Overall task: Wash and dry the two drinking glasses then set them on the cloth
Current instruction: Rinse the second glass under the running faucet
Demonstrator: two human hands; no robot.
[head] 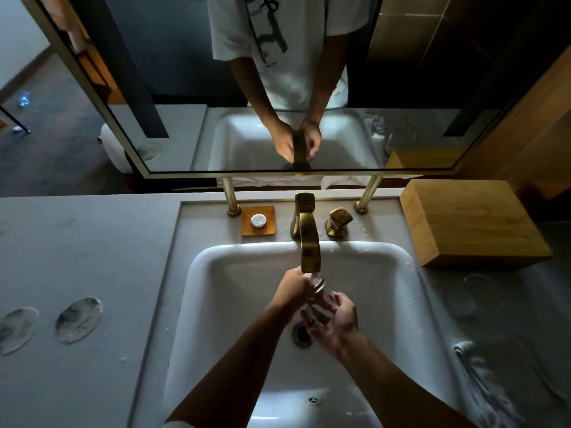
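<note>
Forearms: both reach up from the bottom edge over the white sink point(216, 304).
Coasters: two round marbled coasters point(78, 319) lie on the grey counter point(92, 242), well left of the basin.
Soap dish: an amber dish point(258, 220) with a small white round soap sits behind the basin, left of the tap.
Left hand point(292, 288): fingers curled round the base end of the glass.
Glass point(319, 293): clear, tipped on its side just under the brass faucet point(309, 242) spout, above the drain point(302, 334).
Right hand point(333, 322): palm up, fingers loosely curved, cupping the glass at its mouth end.
Second glass point(469, 295): faint, stands on the counter right of the basin, near a wooden block point(472, 220).
Cloth point(482, 381): pale, rumpled, on the counter at the basin's right edge.
</note>
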